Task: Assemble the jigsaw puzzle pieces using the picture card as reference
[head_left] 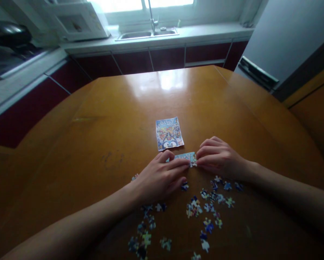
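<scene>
A joined strip of light blue puzzle pieces (186, 156) lies on the wooden table, just below a printed picture sheet (169, 133). My left hand (162, 175) rests over the strip's left part, fingers extended and slightly apart, hiding some of it. At the strip's right end, my right hand (218, 157) has its fingertips pressed together against a small edge piece (194, 160). Loose puzzle pieces (194, 207) are scattered below both hands, with one dark blue piece (184, 186) beside my left thumb.
The large wooden table (118, 108) fills the middle. Beyond it are a counter with a sink (151, 34), a white microwave (77, 21) and a dark pan (8, 32) at left. A fridge (292, 39) stands at right.
</scene>
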The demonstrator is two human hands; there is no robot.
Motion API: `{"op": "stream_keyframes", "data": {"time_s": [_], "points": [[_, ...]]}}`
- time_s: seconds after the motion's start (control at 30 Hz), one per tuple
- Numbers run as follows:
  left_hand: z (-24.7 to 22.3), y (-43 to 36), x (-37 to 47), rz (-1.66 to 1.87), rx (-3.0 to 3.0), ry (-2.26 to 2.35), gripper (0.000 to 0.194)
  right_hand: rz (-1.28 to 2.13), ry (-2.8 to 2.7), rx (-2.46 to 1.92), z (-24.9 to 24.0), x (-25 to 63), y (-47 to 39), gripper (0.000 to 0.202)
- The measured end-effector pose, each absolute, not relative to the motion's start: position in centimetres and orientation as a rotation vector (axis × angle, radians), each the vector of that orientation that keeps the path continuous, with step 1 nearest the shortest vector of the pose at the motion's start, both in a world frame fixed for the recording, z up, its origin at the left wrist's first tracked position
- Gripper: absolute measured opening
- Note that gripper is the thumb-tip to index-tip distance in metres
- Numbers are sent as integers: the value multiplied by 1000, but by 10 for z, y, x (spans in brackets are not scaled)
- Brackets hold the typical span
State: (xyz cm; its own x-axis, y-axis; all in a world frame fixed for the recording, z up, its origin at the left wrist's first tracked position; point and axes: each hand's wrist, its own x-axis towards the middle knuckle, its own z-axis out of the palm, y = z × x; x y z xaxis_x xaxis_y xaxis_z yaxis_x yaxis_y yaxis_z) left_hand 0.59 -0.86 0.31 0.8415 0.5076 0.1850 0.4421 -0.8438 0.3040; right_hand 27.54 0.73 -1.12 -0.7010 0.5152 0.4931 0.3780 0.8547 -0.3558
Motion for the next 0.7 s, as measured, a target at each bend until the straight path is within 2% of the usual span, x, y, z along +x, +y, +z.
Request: {"op": "stream_keyframes", "data": {"time_s": [0.7], "points": [[2,-7,8,411,2735,716,29,277,-2558,-670,-10,275,3,7]]}}
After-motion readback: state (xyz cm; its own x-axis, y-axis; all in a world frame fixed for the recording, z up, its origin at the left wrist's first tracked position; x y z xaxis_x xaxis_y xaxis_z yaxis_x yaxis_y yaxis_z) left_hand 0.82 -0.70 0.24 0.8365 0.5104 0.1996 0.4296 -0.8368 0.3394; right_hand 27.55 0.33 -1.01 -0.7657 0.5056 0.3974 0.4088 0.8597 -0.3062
